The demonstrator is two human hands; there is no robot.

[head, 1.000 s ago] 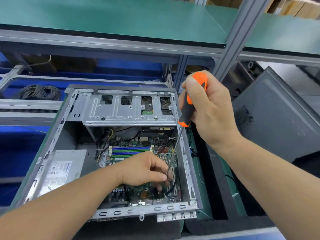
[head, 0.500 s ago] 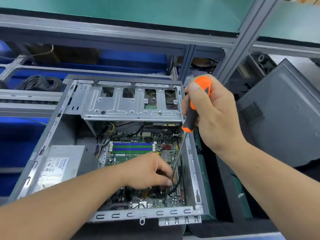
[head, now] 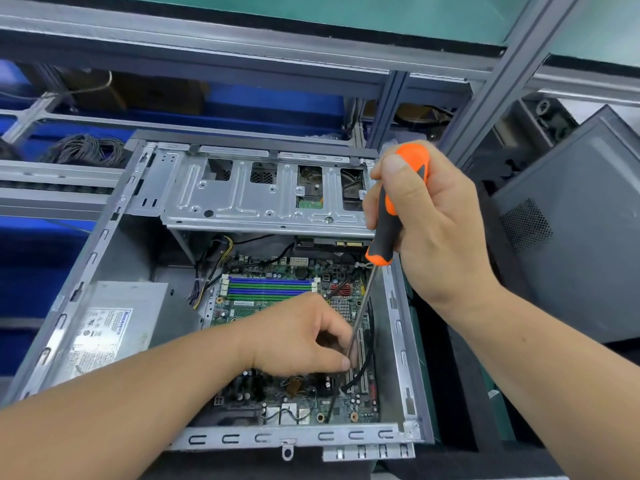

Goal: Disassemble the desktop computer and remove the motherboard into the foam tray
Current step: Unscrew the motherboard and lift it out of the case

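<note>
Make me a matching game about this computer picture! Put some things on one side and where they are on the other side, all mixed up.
Things:
1. screwdriver
2. power supply
3. drive cage
4. motherboard

Places:
A. far end of the case, above the board
B. in the right hand
C. floor of the case, under the left hand
D. left side of the case

Pairs: 1-B, 2-D, 3-A, 4-C

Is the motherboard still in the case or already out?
In: the motherboard lies flat inside the open case, and the screwdriver shaft reaches down to it.
</note>
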